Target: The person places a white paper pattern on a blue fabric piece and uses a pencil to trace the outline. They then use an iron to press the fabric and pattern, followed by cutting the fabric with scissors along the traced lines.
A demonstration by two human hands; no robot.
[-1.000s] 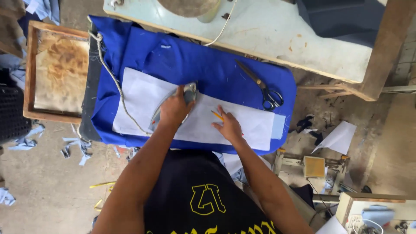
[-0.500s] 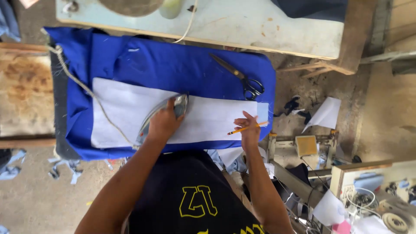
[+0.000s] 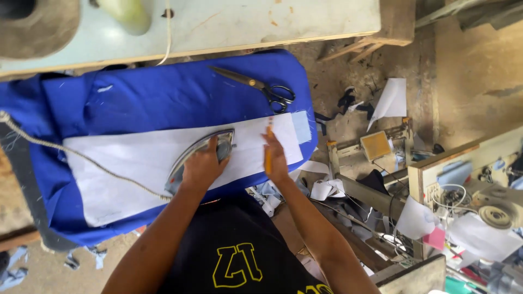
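Note:
My left hand [image 3: 202,166] grips the handle of a metal clothes iron [image 3: 192,158] that rests on a long white fabric strip [image 3: 136,169]. The strip lies across a blue padded ironing surface [image 3: 136,100]. My right hand [image 3: 276,159] presses flat on the strip's right end, with an orange pencil [image 3: 268,144] held under the fingers. A braided cord [image 3: 81,158] runs from the iron off to the left. Black-handled scissors [image 3: 256,87] lie on the blue cloth beyond the strip.
A pale worktable [image 3: 229,24] stands behind the blue surface, with a green object [image 3: 128,13] on it. To the right, the floor holds fabric scraps, white paper [image 3: 392,100], a metal frame [image 3: 376,147] and a cluttered wooden bench [image 3: 468,185] with wires.
The view has shifted left relative to the board. My left hand has slid the iron right along the strip, and my right hand has come in from the strip's end toward the iron.

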